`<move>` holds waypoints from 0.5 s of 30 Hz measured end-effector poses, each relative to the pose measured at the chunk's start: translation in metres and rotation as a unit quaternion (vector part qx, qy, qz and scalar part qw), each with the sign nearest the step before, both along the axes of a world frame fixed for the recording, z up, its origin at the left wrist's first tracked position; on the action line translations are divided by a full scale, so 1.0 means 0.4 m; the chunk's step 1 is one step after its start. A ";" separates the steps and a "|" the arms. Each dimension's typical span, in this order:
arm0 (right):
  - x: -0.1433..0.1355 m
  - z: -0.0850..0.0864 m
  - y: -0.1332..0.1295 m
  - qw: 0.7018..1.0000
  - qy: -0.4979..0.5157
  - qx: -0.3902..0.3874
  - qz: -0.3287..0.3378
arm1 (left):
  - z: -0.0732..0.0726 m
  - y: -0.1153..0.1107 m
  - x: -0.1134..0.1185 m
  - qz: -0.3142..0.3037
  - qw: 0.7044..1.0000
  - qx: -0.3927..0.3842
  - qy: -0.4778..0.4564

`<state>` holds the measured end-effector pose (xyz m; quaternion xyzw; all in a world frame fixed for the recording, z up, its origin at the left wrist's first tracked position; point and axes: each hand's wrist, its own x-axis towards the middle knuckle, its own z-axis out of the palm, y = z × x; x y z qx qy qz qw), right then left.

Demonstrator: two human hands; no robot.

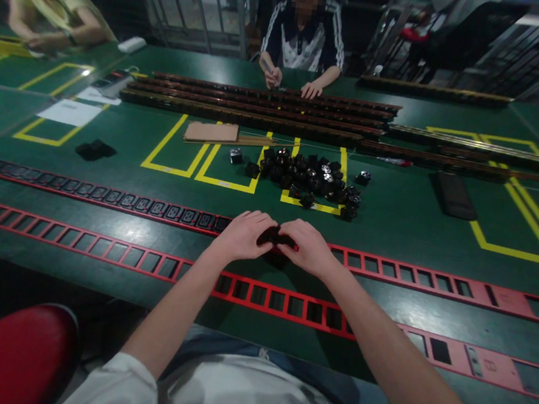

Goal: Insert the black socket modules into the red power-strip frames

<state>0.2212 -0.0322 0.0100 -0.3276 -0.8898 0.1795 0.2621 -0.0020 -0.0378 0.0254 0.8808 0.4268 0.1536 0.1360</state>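
My left hand [247,233] and my right hand [309,246] meet over the farther red slotted strip [421,276]. Between their curled fingers is a small black power socket [273,236], largely covered by the fingertips. Left of my hands, a row of black sockets [143,205] fills that strip's openings; to the right the openings show bare table. A second red slotted strip [283,301] lies nearer to me, under my forearms, with its visible openings mostly unfilled. Beyond my hands is a loose pile of black sockets [298,172].
Long dark strips [261,111] lie stacked across the table. Cardboard [212,133], white paper [70,112] and a black phone-like object [453,195] rest there too. One person [304,34] sits opposite, another [59,9] far left. A red stool [13,357] stands lower left.
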 end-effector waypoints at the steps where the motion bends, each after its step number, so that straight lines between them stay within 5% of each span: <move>1: 0.000 0.001 -0.001 1.000 -0.004 -0.002 0.002 | -0.001 0.001 -0.001 0.000 1.000 0.001 0.004; 15: -0.002 0.010 -0.002 0.999 -0.041 0.022 0.002 | 0.001 0.004 -0.001 0.002 1.000 -0.014 -0.012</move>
